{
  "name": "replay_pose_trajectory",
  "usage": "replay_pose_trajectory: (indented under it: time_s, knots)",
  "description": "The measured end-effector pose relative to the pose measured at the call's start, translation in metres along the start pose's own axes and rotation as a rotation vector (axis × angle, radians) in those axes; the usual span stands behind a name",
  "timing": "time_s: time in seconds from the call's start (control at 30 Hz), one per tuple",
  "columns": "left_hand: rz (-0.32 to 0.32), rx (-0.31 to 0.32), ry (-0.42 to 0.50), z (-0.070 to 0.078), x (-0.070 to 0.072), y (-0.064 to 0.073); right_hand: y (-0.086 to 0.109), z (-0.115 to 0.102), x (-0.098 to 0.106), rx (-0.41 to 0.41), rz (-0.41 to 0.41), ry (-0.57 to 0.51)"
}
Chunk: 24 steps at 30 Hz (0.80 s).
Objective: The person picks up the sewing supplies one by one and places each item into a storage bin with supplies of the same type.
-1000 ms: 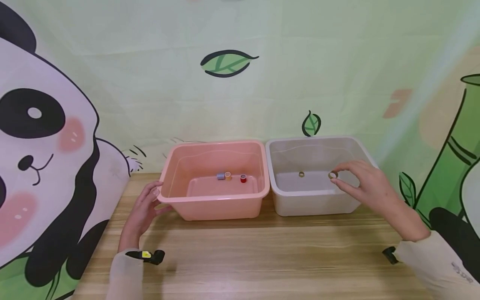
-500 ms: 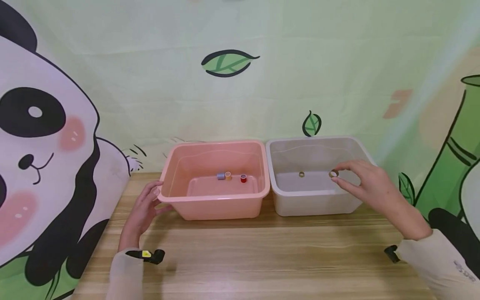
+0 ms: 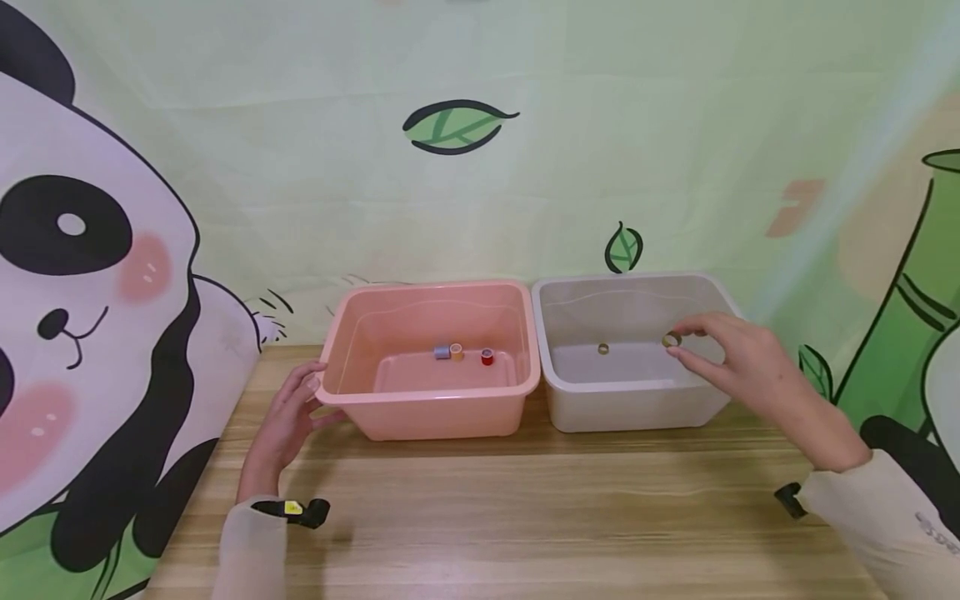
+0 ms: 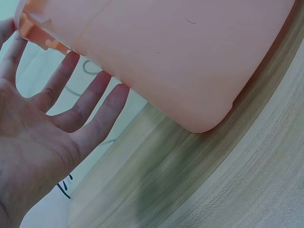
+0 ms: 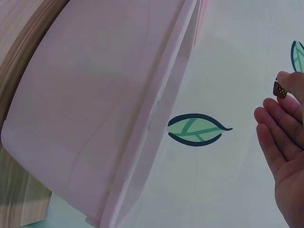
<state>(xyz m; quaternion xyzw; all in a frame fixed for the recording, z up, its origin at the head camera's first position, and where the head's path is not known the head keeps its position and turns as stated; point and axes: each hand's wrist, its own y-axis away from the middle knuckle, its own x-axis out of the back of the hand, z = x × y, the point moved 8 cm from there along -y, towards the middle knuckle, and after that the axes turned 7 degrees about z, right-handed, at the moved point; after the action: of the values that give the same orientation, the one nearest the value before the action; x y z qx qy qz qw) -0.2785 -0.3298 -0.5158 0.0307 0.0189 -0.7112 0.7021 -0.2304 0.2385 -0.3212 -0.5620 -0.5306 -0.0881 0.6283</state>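
Observation:
My right hand (image 3: 742, 358) pinches a small brass thimble ring (image 3: 671, 340) between thumb and fingertips, above the grey basin (image 3: 630, 410). Its dimpled outer face shows in the right wrist view, where the thimble ring (image 5: 280, 89) overlaps the wall cloth. A second brass ring (image 3: 603, 349) lies on the grey basin's floor. At the left end of the pink basin (image 3: 442, 417), my left hand (image 3: 285, 412) rests with spread fingers (image 4: 102, 102) touching its rim and outer side. Inside that basin are a blue spool (image 3: 442, 352), a yellow spool (image 3: 456, 352) and a red spool (image 3: 487, 357).
Both basins stand side by side on a wood-grain table (image 3: 480, 517), close to a green wall cloth (image 3: 465, 208) printed with a panda and leaves. Their rims nearly meet in the middle. A black strap (image 3: 292, 510) sits around my left sleeve.
My right hand has shifted slightly up and to the right with the thimble ring still pinched, turning it a little. The left hand, both basins and their contents have stayed put.

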Motion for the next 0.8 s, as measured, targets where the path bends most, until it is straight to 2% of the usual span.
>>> replay_pose_trajectory:
  time_s: [0.63, 0.8]
  knots:
    - [-0.011, -0.007, 0.018, 0.0015, 0.0000, 0.0001, -0.0043, 0.0021, 0.0016, 0.003, 0.009, -0.002]
    - [0.003, 0.000, 0.004, 0.0007, -0.0005, 0.0003, -0.0029, 0.0026, 0.0011, 0.003, 0.003, -0.004]
